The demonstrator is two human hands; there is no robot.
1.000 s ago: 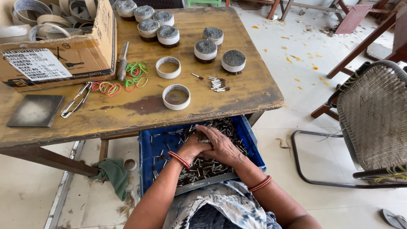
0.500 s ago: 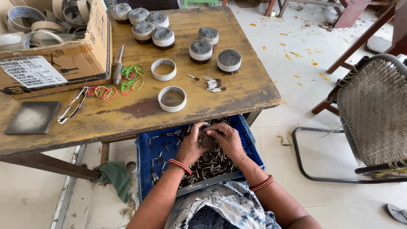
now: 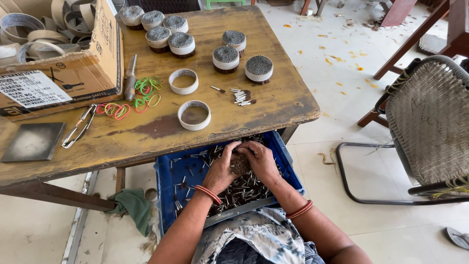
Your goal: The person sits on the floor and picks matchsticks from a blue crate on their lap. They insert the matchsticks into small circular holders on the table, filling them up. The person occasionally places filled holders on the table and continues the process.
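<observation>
My left hand (image 3: 222,168) and my right hand (image 3: 260,161) are pressed together over a blue plastic crate (image 3: 172,173) on my lap. Between them they cup a dark bundle of small pins (image 3: 239,165). The crate holds several loose dark metal pins (image 3: 239,190). On the worn wooden table (image 3: 273,105) above stand two empty white rings (image 3: 194,115) and several rings packed full of pins (image 3: 225,57). A small heap of loose pins (image 3: 242,96) lies near the table's right side.
A cardboard box (image 3: 63,78) of white bands sits at the left, with coloured rubber bands (image 3: 146,90), a metal tool (image 3: 130,78), tongs (image 3: 78,128) and a dark square plate (image 3: 33,142) beside it. A woven chair (image 3: 430,122) stands right. A green cloth (image 3: 131,205) lies on the floor.
My hands have drawn closer together over the crate, gathering pins into a tighter bundle. The view has shifted slightly.
</observation>
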